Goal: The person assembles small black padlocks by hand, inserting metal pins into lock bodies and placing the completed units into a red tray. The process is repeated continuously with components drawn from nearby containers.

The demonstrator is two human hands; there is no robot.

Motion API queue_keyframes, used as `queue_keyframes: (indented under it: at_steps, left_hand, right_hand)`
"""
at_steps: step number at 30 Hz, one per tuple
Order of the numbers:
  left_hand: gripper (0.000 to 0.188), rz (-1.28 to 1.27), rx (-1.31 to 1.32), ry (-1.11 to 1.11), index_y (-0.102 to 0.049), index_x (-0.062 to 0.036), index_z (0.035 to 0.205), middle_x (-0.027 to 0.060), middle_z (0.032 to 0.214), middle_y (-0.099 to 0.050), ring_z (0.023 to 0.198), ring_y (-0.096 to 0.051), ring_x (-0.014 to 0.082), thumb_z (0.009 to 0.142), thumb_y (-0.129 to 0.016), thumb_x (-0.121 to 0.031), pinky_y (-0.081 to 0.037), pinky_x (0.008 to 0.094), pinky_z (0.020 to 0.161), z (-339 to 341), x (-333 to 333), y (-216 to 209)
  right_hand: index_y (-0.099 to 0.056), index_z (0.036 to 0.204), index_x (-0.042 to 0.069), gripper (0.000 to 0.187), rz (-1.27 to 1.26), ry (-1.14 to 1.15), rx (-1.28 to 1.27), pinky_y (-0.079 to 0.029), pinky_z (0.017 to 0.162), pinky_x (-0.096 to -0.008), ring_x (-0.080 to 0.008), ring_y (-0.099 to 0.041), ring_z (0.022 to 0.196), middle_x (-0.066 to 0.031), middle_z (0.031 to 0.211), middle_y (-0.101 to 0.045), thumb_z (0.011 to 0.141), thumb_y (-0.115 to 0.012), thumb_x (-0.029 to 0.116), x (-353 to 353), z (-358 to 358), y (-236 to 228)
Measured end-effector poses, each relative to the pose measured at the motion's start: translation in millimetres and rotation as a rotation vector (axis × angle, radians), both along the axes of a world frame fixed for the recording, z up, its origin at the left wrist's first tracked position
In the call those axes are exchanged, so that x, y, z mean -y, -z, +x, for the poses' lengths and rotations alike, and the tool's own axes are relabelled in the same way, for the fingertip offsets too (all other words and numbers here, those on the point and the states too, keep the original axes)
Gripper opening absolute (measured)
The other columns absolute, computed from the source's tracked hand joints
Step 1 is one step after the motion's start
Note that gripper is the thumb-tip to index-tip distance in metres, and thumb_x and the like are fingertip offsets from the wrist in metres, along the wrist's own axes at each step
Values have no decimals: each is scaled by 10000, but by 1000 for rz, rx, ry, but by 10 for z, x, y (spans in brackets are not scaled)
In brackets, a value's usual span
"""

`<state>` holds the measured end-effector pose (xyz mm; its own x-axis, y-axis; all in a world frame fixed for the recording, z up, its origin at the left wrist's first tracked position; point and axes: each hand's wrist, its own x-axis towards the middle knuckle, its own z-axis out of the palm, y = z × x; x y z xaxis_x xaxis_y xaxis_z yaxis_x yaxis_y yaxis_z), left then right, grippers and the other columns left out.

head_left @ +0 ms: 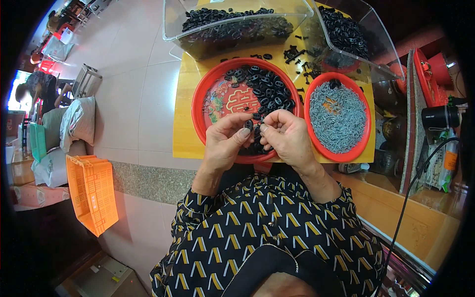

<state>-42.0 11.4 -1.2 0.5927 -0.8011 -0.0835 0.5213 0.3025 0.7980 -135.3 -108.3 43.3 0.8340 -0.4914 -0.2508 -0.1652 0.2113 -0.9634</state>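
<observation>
Small black oval piece (249, 125) pinched in left hand (227, 137); right hand (288, 136) fingertips closed, contents unclear. Yellow table (186, 111); tiled floor (156, 106), orange crate (101, 190).

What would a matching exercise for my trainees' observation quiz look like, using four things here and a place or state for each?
Column one:
1. Grey screws
2. Orange crate
3. Left hand
4. Large red tray

Column two:
A. Pinching a black oval piece
B. Round, on the yellow table, beneath both hands
C. Full of holes, left of the table
D. Heaped in the smaller red tray

Right pairs: 1-D, 2-C, 3-A, 4-B
</observation>
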Motion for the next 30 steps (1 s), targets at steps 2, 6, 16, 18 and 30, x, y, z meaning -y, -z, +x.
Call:
queue_keyframes:
  at_steps: [2, 6, 16, 18, 30]
  left_hand:
    - [258, 8, 56, 1, -538, 1, 1041, 31, 756, -569, 635, -523, 83, 791, -589, -38, -435, 201, 562, 8, -9, 18]
    - [258, 24, 95, -10, -538, 6, 1039, 22, 740, -563, 621, -517, 76, 790, -591, -37, -432, 195, 558, 0, -14, 30]
    - [258, 122, 260, -24, -535, 9, 1049, 16, 771, -573, 654, -521, 59, 801, -580, -45, -436, 187, 573, -21, -39, -7]
    - [256, 133, 245, -40, -534, 9, 1051, 18, 776, -577, 650, -521, 60, 803, -576, -42, -434, 187, 570, -34, -38, -33]
    - [222, 138, 398, -50, -555, 16, 1017, 28, 798, -591, 706, -542, 71, 795, -559, 5, -450, 203, 617, -78, -54, -148]
  right_hand:
    - [-523, 802, -11, 61, -9, -8, -4, -441, 475, -178, -53, -532, 555, -23, 672, -552, 789, -554, 40, -5, 4, -4]
    - [-531, 817, -7, 64, -26, -20, -6, -457, 479, -164, -53, -550, 557, -23, 675, -554, 789, -560, 43, -1, 0, 23]
    - [-532, 827, -12, 64, 37, -37, 12, -470, 489, -172, -63, -553, 561, -32, 689, -556, 791, -560, 33, -24, 23, 22]
    - [-538, 850, -10, 82, 165, -79, 74, -481, 497, -188, -76, -560, 583, -31, 715, -561, 793, -569, 40, 9, 9, 80]
    - [-538, 880, 9, 134, 657, -245, 207, -509, 532, -213, -119, -582, 632, -47, 759, -567, 777, -612, 50, 155, -9, 318]
